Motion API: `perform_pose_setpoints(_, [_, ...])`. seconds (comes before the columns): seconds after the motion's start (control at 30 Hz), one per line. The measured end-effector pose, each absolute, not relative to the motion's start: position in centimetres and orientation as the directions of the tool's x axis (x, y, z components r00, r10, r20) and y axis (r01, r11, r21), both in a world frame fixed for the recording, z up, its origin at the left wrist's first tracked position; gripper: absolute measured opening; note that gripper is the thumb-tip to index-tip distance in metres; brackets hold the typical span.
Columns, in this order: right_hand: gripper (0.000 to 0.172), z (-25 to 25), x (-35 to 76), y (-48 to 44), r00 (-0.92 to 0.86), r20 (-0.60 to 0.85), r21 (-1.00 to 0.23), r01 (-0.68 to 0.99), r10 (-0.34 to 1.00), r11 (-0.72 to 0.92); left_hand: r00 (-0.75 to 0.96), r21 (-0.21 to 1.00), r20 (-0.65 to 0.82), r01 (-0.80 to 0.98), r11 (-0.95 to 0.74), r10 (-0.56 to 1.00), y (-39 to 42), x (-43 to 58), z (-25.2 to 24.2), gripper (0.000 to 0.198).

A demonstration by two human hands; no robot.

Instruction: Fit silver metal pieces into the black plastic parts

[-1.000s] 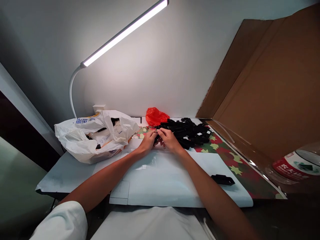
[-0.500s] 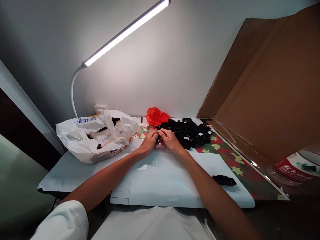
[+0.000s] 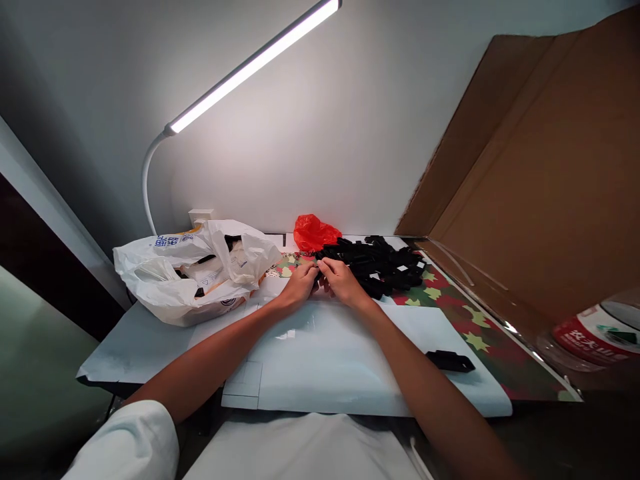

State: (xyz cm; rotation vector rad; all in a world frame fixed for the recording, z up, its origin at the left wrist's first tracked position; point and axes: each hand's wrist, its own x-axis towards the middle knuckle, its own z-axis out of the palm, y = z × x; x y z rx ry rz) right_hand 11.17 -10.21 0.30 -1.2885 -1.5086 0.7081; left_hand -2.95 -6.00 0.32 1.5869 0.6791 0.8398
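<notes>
Close together over the far edge of the pale sheet (image 3: 330, 353), my left hand (image 3: 300, 283) and my right hand (image 3: 340, 280) meet with fingers closed. Between them is a small dark piece (image 3: 317, 279), mostly hidden by the fingers, and both hands grip it. Just behind and right of my hands lies a heap of black parts (image 3: 380, 263), some with white labels. One separate black part (image 3: 450, 361) rests on the sheet beside my right forearm.
An open white plastic bag (image 3: 175, 293) stands at the left. A red bag (image 3: 315, 233) lies by the wall, under a lit lamp (image 3: 255, 67). Cardboard (image 3: 550, 167) rises at the right behind a labelled bottle (image 3: 600, 333). A camouflage-patterned cover (image 3: 470, 327) shows beneath the heap.
</notes>
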Motion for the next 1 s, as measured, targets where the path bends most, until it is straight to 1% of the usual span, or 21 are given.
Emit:
perform_pose_setpoints(0.27, [0.045, 0.0, 11.3, -10.0, 0.051, 0.301, -0.892, 0.368, 0.952, 0.262, 0.578, 0.984, 0.152, -0.014, -0.177, 0.802, -6.2, -3.0, 0.3, 0.026])
perform_pose_setpoints(0.5, [0.045, -0.2, 11.3, -9.8, 0.046, 0.261, -0.92, 0.316, 0.964, 0.234, 0.573, 0.984, 0.155, -0.02, -0.176, 0.804, -6.2, -3.0, 0.3, 0.027])
perform_pose_setpoints(0.73, [0.05, 0.0, 11.4, -9.7, 0.03, 0.218, -0.95, 0.238, 0.976, 0.205, 0.555, 0.982, 0.174, -0.036, -0.185, 0.813, -5.9, -3.0, 0.4, 0.03])
perform_pose_setpoints(1.0, [0.053, -0.3, 11.6, -9.2, 0.026, 0.2, -0.965, 0.178, 0.979, 0.192, 0.567, 0.99, 0.141, -0.071, -0.123, 0.811, -6.1, -3.2, 0.6, 0.031])
